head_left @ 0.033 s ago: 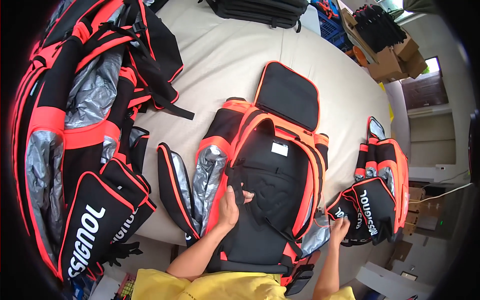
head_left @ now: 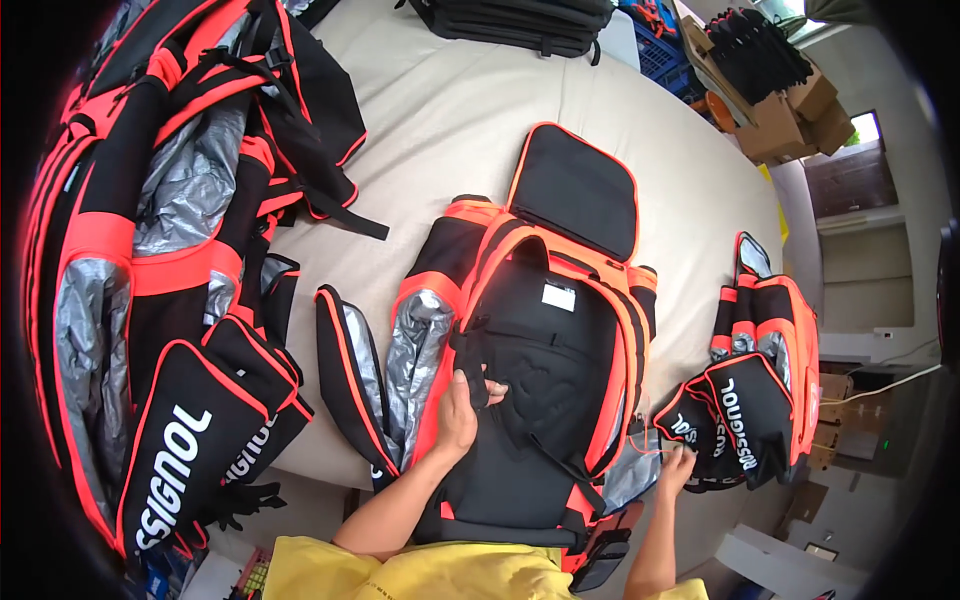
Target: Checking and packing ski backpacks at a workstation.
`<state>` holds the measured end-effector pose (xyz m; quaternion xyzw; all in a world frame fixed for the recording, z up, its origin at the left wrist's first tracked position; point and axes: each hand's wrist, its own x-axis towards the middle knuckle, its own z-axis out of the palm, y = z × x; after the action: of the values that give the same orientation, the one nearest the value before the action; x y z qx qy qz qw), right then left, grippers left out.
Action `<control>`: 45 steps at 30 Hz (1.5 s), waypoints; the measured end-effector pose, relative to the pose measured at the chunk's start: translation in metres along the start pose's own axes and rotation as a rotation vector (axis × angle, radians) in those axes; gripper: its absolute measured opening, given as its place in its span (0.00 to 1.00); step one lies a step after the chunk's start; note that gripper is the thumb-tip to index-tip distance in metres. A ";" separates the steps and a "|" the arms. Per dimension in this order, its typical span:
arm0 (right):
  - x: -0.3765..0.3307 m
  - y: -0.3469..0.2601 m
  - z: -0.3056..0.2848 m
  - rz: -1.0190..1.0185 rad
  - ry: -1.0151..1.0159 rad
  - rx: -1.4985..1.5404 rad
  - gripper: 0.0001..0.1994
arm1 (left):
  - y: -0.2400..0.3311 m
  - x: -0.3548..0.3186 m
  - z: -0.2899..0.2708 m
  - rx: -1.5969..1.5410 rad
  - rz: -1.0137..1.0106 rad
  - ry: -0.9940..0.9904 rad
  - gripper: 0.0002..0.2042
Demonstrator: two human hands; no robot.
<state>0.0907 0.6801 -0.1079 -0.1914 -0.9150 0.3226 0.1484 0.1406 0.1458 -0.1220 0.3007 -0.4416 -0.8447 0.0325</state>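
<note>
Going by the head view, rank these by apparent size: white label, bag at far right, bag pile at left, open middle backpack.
1. Bag pile at left
2. Open middle backpack
3. Bag at far right
4. White label

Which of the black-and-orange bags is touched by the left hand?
The middle bag, with a white label showing: the left hand grips its left side. The bags at far left and the bag at right are apart from this hand.

Workshop: matching black-orange bags [head_left: 545,350], cloth-covered table [head_left: 420,125], cardboard boxes [head_left: 775,130], blue crate [head_left: 662,58].
</note>
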 end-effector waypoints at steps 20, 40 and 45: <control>-0.047 0.031 -0.009 0.079 -0.134 -0.515 0.23 | 0.119 -0.055 -0.026 0.079 -0.030 0.208 0.35; -0.060 -0.184 0.001 0.062 -0.527 0.353 0.22 | 0.027 -0.051 -0.049 0.169 -0.134 0.186 0.39; -0.071 -0.223 -0.016 0.449 -0.601 0.456 0.16 | 0.021 -0.054 -0.058 0.132 -0.128 0.202 0.37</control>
<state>0.1029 0.4965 0.0376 -0.2453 -0.7587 0.5821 -0.1595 0.2115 0.1082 -0.1049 0.4131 -0.4708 -0.7795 0.0031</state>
